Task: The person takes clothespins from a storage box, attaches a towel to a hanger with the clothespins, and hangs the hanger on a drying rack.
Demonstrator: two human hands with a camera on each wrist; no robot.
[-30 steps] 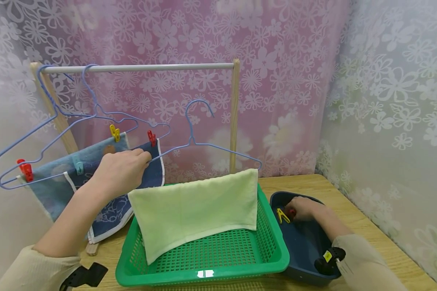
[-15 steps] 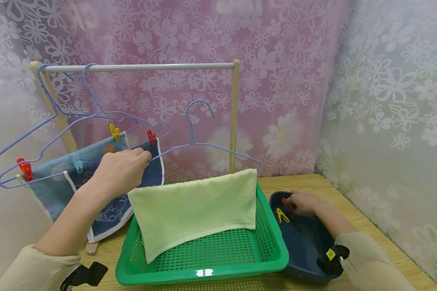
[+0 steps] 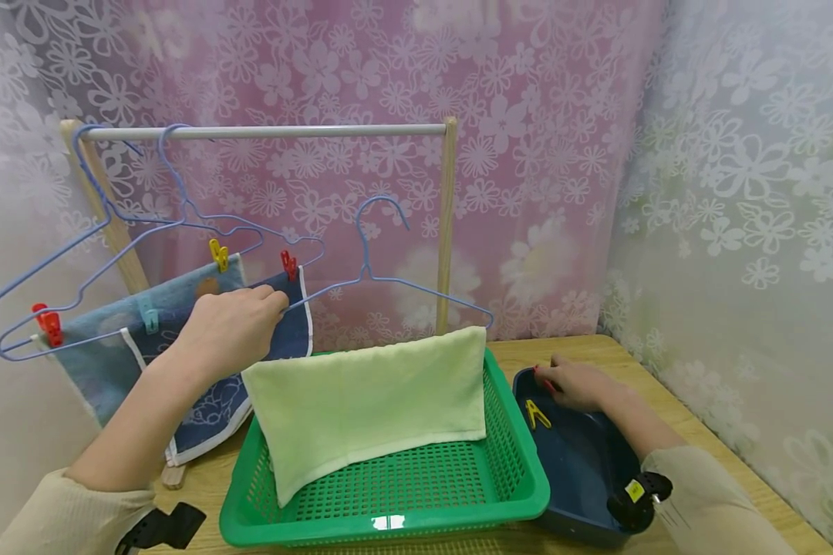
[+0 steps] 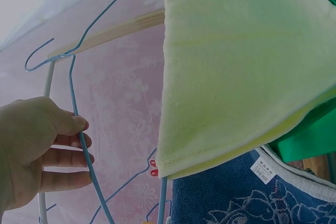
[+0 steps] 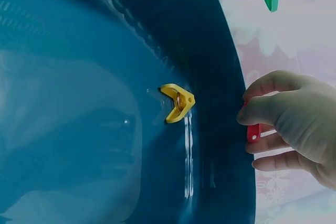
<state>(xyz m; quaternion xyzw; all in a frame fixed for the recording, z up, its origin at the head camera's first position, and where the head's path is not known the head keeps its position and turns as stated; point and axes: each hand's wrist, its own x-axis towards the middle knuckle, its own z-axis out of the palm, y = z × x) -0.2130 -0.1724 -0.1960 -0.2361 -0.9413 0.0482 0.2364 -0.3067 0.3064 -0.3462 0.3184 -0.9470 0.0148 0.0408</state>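
My left hand holds a blue wire hanger by one arm; in the left wrist view its thumb and fingers pinch the wire. A pale yellow-green towel is draped over the hanger's lower bar, above the green basket. At the right, my right hand is at the far end of a dark blue basin. Its thumb and fingers pinch a red clothespin, partly hidden by the hand. A yellow clothespin lies inside the basin, near that hand.
Behind stands a drying rack with a pale rail and wooden posts. Two blue hangers hang at its left, bearing a light blue cloth and a navy cloth held by clothespins. The table meets a curtained wall at the right.
My right hand has moved from inside the basin towards its far rim, bringing the red clothespin with it. My left hand stays on the hanger, and the towel has barely shifted.
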